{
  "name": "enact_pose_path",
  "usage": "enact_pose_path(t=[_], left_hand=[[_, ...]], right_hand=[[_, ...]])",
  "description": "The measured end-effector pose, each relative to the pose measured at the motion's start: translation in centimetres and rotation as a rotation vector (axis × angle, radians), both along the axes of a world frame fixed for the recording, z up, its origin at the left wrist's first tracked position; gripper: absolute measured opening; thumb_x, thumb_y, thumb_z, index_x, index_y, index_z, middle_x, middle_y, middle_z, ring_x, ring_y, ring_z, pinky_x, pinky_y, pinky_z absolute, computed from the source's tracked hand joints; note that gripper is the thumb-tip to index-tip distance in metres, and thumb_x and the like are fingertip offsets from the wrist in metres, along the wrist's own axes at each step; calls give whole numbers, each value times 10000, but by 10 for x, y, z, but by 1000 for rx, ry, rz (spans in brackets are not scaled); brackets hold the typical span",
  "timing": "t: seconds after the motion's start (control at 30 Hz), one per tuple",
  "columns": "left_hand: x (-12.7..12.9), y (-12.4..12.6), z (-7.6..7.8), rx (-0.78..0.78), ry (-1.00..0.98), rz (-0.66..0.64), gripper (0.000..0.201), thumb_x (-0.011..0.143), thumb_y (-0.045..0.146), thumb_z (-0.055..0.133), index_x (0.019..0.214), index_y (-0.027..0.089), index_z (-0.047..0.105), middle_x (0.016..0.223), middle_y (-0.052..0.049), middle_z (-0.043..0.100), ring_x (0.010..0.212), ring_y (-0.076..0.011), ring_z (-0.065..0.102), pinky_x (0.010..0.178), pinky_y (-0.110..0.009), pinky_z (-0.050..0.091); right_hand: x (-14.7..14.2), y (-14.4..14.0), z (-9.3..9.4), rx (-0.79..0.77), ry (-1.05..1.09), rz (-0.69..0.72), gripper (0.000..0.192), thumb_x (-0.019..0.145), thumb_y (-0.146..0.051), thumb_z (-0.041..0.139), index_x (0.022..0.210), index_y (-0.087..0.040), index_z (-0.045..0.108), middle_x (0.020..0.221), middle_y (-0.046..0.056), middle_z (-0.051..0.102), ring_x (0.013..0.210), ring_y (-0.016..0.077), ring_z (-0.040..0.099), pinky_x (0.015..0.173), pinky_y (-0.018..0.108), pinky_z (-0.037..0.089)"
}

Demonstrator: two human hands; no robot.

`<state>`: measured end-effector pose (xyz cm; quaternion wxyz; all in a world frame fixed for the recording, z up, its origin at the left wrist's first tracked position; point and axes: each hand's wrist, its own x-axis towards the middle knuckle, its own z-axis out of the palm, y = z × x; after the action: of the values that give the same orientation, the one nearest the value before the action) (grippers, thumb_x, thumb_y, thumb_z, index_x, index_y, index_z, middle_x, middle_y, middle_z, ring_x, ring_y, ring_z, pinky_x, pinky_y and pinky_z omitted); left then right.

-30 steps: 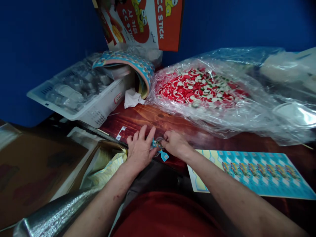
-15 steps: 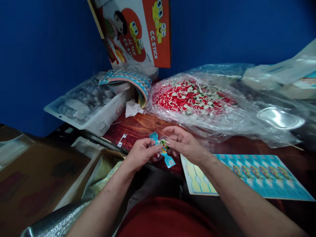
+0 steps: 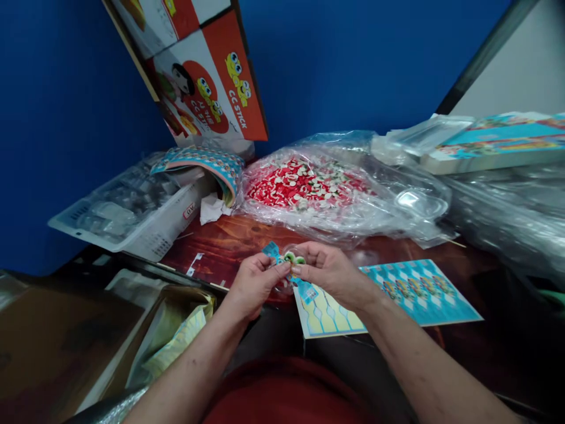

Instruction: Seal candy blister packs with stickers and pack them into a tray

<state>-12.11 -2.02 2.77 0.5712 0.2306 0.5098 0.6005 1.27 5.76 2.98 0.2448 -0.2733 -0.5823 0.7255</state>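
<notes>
Two hands work above the near edge of the wooden table [image 3: 229, 238]. The left hand [image 3: 253, 282] and the right hand [image 3: 329, 272] together pinch one small clear capsule [image 3: 291, 265] that holds a green and white sweet; a blue printed sticker [image 3: 304, 288] crosses the capsule and its free end hangs below the right thumb. Both hands are closed on the capsule, fingertips facing each other.

Landmark: the capsule.
- Just beyond and right of it lies one blue sticker sheet [image 3: 406, 291] flat on the table; the near-left part of the sheet shows bare yellow backing.
- Behind it lies one large clear plastic bag [image 3: 309, 185] filled with red, white and green sweets; the number of sweets cannot be counted.
- Behind and left of it stands one white plastic basket [image 3: 132, 227] filled with clear empty capsules; a curled stack of sticker sheets [image 3: 207, 162] lies on its right end.
- One crumpled white tissue [image 3: 210, 207] lies between basket and bag.
- Farther behind, one orange "CC STICK" carton [image 3: 207, 88] leans against the blue wall.
- Below and left of it sits one open cardboard box [image 3: 172, 318] lined with yellow plastic.
</notes>
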Motion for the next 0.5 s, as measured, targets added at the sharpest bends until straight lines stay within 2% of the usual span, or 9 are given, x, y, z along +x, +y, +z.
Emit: enact_pose_path(t=[0.1,0.17,0.23,0.3,0.4,0.5], left_hand=[[1,-2,1,-91,21,-145,306,547,348,770,642,105,612,512,-4,614,404,-79,535,427,-190,442],[3,-3,0,-101,37,-187,308,567,363,757,670,108,616,517,-8,619,396,-84,536,411,-190,438],[6,-3,-2,-59,51,-97,313,553,356,766,676,109,619,529,-2,622,398,-76,531,413,-185,441],[10,-2,-4,-12,47,55,316,518,329,788,666,105,622,560,0,637,425,-74,544,443,-188,461],[13,-2,-8,55,46,205,279,521,285,791,672,109,636,616,-6,664,497,-86,585,504,-194,488],[12,-4,-9,64,29,220,235,545,266,782,656,114,642,602,-2,664,499,-87,589,505,-190,484]], right_hand=[[5,-4,-5,28,43,23,321,642,-225,685,936,-179,562,833,9,617,733,112,574,666,252,460],[7,-6,-7,31,63,28,355,644,-210,677,976,-187,555,864,12,619,756,112,574,683,253,458],[9,-7,-8,-12,71,-8,437,641,-220,679,1050,-193,525,877,12,618,759,110,575,683,252,457],[12,-8,-8,-57,38,-59,472,647,-266,682,1079,-190,506,848,7,612,700,104,567,600,234,452],[16,-11,-7,-35,-85,-25,309,662,-332,675,890,-146,582,697,-9,581,550,74,504,462,196,388],[18,-15,-11,-2,-97,37,214,682,-325,649,760,-136,587,620,-23,555,508,64,479,472,198,398]])
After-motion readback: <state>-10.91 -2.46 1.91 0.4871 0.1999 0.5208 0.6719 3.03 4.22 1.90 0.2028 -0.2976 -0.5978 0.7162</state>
